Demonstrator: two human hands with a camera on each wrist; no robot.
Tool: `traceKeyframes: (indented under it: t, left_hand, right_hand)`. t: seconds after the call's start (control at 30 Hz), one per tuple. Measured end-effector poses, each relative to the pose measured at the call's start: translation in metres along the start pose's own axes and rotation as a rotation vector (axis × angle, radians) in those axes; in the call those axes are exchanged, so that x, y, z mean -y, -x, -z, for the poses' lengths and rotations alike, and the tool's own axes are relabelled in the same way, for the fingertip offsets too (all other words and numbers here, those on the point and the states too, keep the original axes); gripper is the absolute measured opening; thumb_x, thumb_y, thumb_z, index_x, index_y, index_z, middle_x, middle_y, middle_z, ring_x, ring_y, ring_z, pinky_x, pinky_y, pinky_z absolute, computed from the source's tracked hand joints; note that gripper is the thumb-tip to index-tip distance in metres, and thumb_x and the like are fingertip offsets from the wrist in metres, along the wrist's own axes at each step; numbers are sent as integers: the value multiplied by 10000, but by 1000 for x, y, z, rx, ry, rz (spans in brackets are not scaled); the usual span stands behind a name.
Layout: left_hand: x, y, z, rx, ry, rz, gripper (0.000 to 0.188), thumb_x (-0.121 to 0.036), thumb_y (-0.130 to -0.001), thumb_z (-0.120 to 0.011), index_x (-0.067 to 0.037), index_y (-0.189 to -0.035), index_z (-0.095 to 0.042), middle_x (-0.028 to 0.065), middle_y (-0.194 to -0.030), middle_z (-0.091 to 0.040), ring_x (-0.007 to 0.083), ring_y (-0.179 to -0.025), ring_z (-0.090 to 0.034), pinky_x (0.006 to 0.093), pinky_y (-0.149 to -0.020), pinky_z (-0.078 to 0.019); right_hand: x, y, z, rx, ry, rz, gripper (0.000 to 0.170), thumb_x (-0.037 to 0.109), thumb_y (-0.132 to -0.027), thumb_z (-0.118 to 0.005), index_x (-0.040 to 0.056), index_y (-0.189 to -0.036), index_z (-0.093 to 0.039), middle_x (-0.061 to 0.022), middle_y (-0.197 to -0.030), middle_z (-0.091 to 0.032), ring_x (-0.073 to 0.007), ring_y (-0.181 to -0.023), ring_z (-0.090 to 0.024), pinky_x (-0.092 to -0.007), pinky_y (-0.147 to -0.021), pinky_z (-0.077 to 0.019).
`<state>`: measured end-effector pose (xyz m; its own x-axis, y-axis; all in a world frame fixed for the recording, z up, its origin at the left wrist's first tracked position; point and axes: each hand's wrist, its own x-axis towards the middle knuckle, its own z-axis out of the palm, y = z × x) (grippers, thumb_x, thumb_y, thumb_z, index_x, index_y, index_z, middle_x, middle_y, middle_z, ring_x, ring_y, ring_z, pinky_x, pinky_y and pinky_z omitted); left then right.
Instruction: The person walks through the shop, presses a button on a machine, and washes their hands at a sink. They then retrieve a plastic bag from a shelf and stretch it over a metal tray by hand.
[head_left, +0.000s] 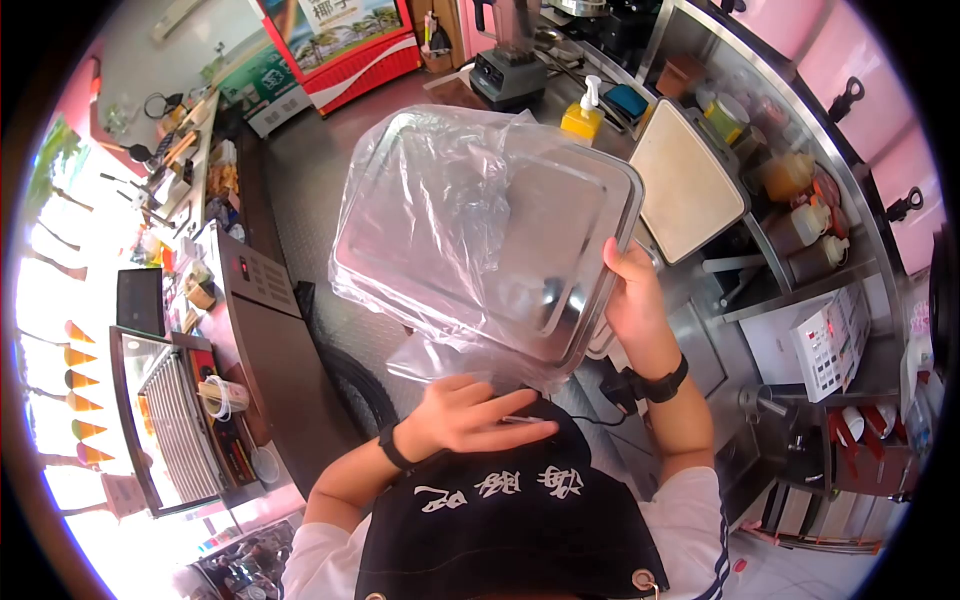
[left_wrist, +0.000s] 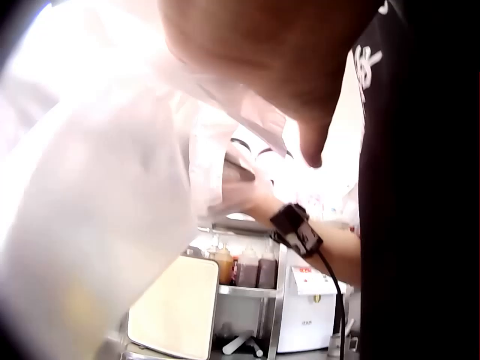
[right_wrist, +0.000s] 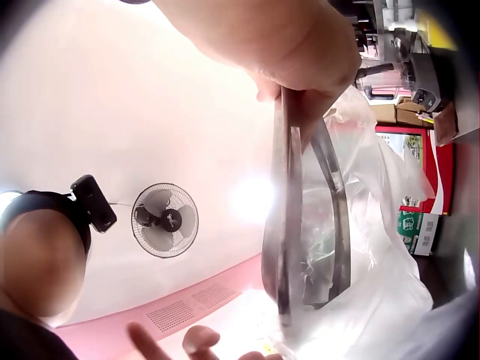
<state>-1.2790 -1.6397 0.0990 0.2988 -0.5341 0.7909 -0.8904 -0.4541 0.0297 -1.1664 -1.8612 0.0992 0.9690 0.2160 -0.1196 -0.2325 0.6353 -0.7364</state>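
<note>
A rectangular metal tray is held up tilted in front of the body, its left part inside a clear plastic bag. My right hand grips the tray's right edge, thumb on the upper face. My left hand is below the bag's lower edge with fingers spread and fairly straight; whether it touches the film cannot be told. In the right wrist view, metal rims hang from my right hand, the bag beside them. The left wrist view shows film below my left hand.
Behind the tray are a blender and a yellow pump bottle. A cream board lies at right beside a shelf with sauce bottles. A brown counter stands at left. A cable runs from the right wrist.
</note>
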Motion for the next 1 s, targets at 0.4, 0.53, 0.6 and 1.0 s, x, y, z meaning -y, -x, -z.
traceKeyframes:
  t: [0.4, 0.53, 0.6, 1.0]
  left_hand:
    - [101, 54, 89, -251, 240, 1229, 418, -185, -837, -656, 5, -1202, -579, 67, -1042, -655, 115, -940, -588, 210, -779, -451]
    - [117, 53, 92, -118, 198, 1308, 386, -166, -825, -671, 44, -1137, -585, 69, -1010, -663, 87, -825, -614, 203, -747, -470]
    - [120, 57, 96, -108, 430, 1395, 388, -174, -825, -673, 43, -1134, -581, 72, -1004, -663, 76, -822, -609, 214, -741, -473]
    - [107, 90, 88, -371, 1292, 1552, 555, -154, -698, -672, 42, -1185, -492, 141, -987, -632, 231, -884, -629, 326, -783, -516]
  right_hand:
    - [6, 7, 12, 115, 37, 30, 325, 119, -853, -646, -1, -1135, -540, -57, -989, -636, -150, -887, -612, -291, -809, -488]
    - [5, 9, 10, 147, 56, 0, 323, 131, -852, -650, -7, -1124, -544, -66, -983, -641, -146, -859, -618, -288, -791, -492]
    - [6, 11, 10, 118, 61, 13, 321, 139, -853, -651, -8, -1118, -546, -68, -981, -643, -143, -848, -620, -285, -781, -493]
    - [-3, 16, 45, 203, 18, -68, 487, 368, -919, -537, -2, -1230, -484, -84, -1083, -618, -167, -949, -609, -315, -818, -498]
